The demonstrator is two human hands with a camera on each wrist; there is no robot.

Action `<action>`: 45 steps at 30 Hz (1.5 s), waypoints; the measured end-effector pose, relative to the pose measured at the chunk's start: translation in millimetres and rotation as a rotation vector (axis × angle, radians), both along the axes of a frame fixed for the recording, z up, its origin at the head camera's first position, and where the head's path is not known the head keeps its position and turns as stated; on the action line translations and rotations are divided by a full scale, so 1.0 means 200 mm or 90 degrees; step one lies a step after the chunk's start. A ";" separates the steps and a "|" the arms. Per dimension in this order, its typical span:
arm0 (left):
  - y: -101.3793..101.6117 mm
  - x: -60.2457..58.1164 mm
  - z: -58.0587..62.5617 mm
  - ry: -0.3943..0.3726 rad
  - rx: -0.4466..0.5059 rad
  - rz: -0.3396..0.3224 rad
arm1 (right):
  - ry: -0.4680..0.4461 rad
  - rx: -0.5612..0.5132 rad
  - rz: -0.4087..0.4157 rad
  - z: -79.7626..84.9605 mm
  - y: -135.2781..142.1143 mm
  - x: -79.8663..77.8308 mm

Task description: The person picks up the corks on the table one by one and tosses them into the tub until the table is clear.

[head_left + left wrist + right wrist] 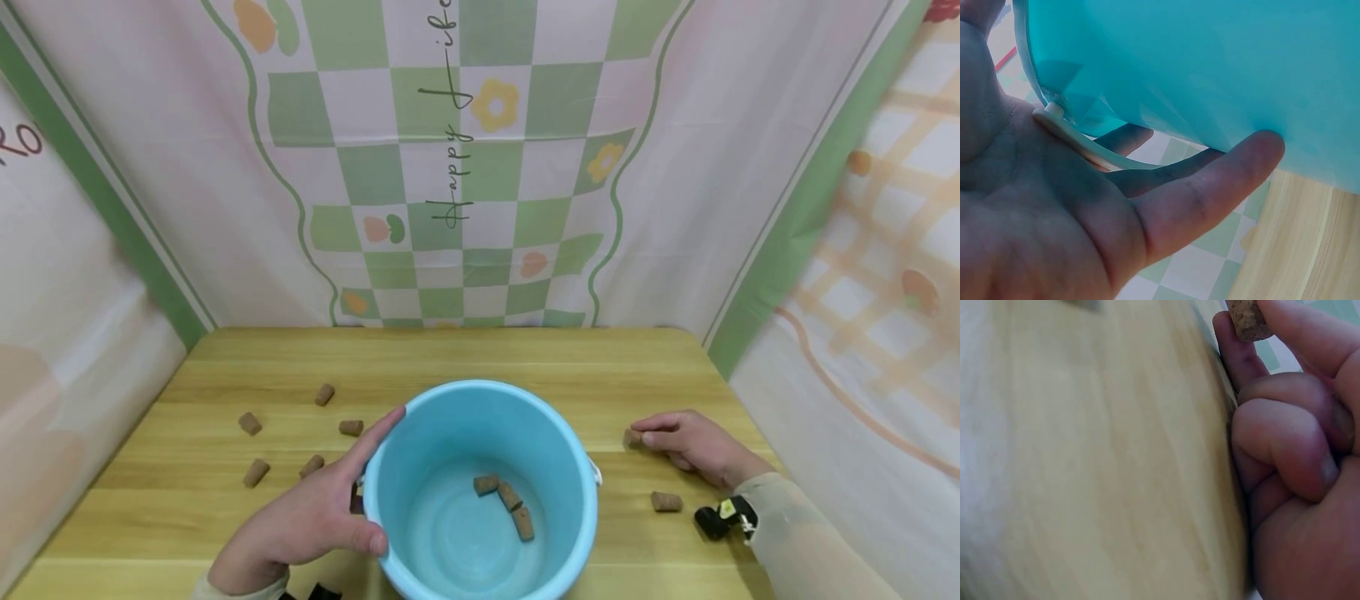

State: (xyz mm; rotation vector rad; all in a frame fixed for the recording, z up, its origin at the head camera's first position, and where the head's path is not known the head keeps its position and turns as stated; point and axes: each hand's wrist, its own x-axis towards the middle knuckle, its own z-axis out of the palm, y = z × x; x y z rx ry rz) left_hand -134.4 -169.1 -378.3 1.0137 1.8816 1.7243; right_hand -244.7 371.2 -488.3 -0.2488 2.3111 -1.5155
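Note:
A light blue bucket (480, 386) stands at the front middle of the wooden table, with several brown corks (509, 497) on its bottom. My left hand (315, 512) rests against the bucket's left side, thumb and forefinger spread along the rim. In the left wrist view, its straight fingers (1210, 200) lie against the outer wall by the bucket's white handle (1085, 145). Right of the bucket, my right hand (697, 446) pinches a cork (1249, 320) between thumb and forefinger, the other fingers curled into the palm. Another cork (666, 502) lies just in front of that hand.
Several loose corks (257, 472) are scattered on the table (450, 354) left of the bucket. Patterned cloth walls (487, 183) close off the back and both sides. A black wrist device (723, 518) sits at my right sleeve.

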 end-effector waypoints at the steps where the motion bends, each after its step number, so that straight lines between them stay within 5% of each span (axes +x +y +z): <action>1: 0.00 0.00 0.00 0.000 0.000 0.000 | -0.002 -0.003 -0.001 0.00 0.00 0.00; 11: -0.01 0.00 0.00 -0.016 -0.012 0.001 | -0.033 -0.046 -0.026 0.01 0.00 -0.01; 21: 0.00 -0.01 -0.01 -0.018 -0.014 -0.003 | -0.130 -0.192 -0.073 0.04 0.04 -0.01; 26: 0.00 -0.01 0.00 -0.026 -0.013 -0.003 | -0.135 -0.258 -0.072 0.11 0.04 -0.01; 38: 0.00 0.00 0.01 -0.037 0.001 -0.008 | -0.083 -0.237 -0.040 0.32 -0.12 0.03; 45: 0.00 -0.01 0.01 -0.037 -0.002 -0.007 | -0.080 -0.279 -0.001 0.43 -0.24 0.08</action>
